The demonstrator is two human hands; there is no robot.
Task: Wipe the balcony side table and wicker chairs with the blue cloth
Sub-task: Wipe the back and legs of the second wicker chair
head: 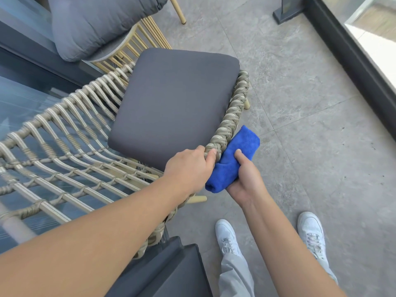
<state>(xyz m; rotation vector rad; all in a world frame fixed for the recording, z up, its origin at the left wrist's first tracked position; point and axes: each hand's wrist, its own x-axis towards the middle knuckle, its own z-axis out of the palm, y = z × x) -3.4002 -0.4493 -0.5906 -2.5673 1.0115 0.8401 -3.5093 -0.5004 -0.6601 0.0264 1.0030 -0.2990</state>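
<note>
A wicker chair [234,110] with a dark grey seat cushion [173,103] fills the middle of the view; its woven back curves away to the left. My left hand [188,168] grips the braided arm rim near its front end. Just right of it, my right hand [246,179] holds the folded blue cloth [233,159] against the outer side of the same rim. A dark side table [171,273] shows at the bottom, below my left forearm. A second wicker chair [147,37] with a grey pillow stands at the top left.
Grey stone floor tiles [300,103] spread to the right of the chair. A dark railing base [351,54] with glass runs along the right edge. Glass doors lie behind the chair at the left. My two white shoes [227,236] stand near the bottom.
</note>
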